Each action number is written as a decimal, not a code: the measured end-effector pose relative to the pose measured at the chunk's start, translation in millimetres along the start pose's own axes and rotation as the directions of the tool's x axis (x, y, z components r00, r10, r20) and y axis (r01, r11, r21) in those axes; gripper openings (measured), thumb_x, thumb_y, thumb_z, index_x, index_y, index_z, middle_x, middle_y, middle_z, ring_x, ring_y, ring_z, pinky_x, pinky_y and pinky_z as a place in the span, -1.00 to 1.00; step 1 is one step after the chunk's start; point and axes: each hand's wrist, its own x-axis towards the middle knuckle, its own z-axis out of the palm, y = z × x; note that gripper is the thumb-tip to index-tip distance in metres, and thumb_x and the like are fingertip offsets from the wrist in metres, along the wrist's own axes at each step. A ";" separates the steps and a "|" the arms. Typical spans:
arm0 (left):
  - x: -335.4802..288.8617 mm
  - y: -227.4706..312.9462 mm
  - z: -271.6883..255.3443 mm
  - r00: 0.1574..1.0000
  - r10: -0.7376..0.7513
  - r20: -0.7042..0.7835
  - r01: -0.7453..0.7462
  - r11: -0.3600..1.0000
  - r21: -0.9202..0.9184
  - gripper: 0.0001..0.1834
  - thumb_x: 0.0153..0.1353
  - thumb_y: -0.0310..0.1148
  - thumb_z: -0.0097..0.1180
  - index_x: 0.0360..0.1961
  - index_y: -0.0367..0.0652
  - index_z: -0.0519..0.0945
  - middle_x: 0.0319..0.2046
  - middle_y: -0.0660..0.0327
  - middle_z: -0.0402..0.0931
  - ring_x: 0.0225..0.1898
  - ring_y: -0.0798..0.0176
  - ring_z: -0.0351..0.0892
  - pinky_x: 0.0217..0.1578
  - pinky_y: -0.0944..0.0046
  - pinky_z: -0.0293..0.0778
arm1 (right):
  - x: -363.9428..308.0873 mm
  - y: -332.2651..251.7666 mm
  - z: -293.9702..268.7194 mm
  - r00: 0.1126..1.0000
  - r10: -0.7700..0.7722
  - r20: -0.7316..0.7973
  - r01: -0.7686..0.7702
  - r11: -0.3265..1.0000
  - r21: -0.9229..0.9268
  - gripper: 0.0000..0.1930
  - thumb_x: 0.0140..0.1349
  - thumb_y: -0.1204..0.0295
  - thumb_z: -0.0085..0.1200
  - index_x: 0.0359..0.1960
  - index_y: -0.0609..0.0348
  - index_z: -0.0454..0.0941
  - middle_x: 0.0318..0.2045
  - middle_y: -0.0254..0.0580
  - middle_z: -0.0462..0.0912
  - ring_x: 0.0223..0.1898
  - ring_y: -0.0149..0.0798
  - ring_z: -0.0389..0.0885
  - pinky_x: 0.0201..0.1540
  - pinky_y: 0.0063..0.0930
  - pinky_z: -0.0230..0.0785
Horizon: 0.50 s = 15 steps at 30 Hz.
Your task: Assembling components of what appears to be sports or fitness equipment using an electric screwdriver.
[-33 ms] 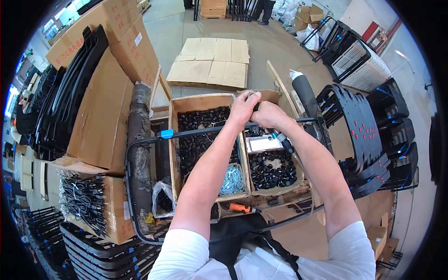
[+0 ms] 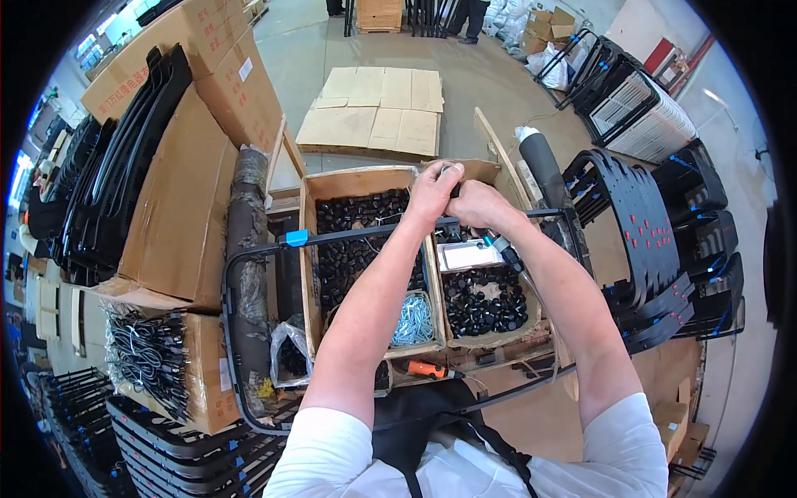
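Both my hands meet above the far edge of a black tubular frame (image 2: 357, 233) that lies across wooden bins. My left hand (image 2: 432, 194) is closed, its thumb over a small black part (image 2: 454, 190) that is mostly hidden. Against it, my right hand (image 2: 488, 204) forms a fist; what its fingers hold is covered. A blue clip (image 2: 297, 238) sits on the frame's far bar, left of my hands. Below my right wrist shows a teal and black tool (image 2: 503, 249), partly behind the forearm.
Bins hold black caps (image 2: 486, 303) and silvery screws (image 2: 413, 320); a white tray (image 2: 469, 256) lies among them. An orange-handled tool (image 2: 426, 368) is near my body. Cartons (image 2: 183, 199) and black panels stand left, stacked frames (image 2: 631, 224) right. Flattened cardboard (image 2: 374, 112) lies ahead.
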 end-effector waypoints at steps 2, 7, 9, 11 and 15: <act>-4.0 -0.5 -0.2 1.000 -0.028 -0.014 0.029 0.998 0.054 -0.74 0.46 -0.17 0.21 -0.11 -0.15 0.68 -0.24 0.34 0.60 -0.19 0.44 0.51 -0.10 0.33 0.47 | 3.1 3.0 3.5 1.000 -0.009 0.027 0.009 1.000 0.003 -0.58 0.13 0.17 0.17 -0.27 0.35 0.76 -0.38 0.09 0.80 -0.27 -0.01 0.81 -0.07 -0.17 0.61; -12.7 3.6 4.3 0.997 -0.071 -0.018 0.071 0.997 -0.002 -0.71 0.46 -0.14 0.21 -0.08 -0.15 0.67 -0.24 0.33 0.60 -0.19 0.42 0.52 -0.12 0.30 0.48 | 17.5 15.1 8.6 0.996 -0.014 0.090 0.008 0.998 0.068 -0.66 0.11 0.21 0.18 -0.40 0.29 0.76 -0.45 0.01 0.79 -0.37 -0.13 0.80 -0.17 -0.24 0.60; -12.8 5.5 5.1 0.995 -0.097 -0.009 0.097 0.995 -0.019 -0.70 0.47 -0.12 0.21 -0.08 -0.15 0.67 -0.23 0.33 0.60 -0.19 0.41 0.52 -0.14 0.30 0.49 | 22.0 17.2 9.5 0.991 -0.098 0.089 0.074 0.967 0.243 -0.77 0.01 0.39 0.25 -0.62 0.34 0.61 -0.60 -0.09 0.69 -0.53 -0.25 0.74 -0.41 -0.31 0.58; -9.4 7.2 6.2 0.998 -0.065 -0.019 0.064 0.996 -0.063 -0.69 0.47 -0.11 0.22 -0.07 -0.15 0.67 -0.23 0.30 0.62 -0.20 0.39 0.55 -0.17 0.29 0.52 | 28.8 18.1 9.5 0.987 -0.139 0.081 0.122 0.975 0.183 -0.77 0.03 0.34 0.20 -0.59 0.29 0.65 -0.58 -0.09 0.73 -0.47 -0.23 0.76 -0.35 -0.31 0.57; -4.6 7.2 -1.0 0.998 -0.059 0.015 0.059 0.996 -0.062 -0.68 0.47 -0.10 0.21 -0.06 -0.15 0.67 -0.21 0.27 0.64 -0.21 0.35 0.58 -0.20 0.27 0.55 | 28.5 9.9 7.1 0.983 -0.169 0.076 0.158 0.978 0.139 -0.77 0.05 0.32 0.14 -0.57 0.20 0.72 -0.55 -0.12 0.78 -0.44 -0.24 0.78 -0.31 -0.29 0.55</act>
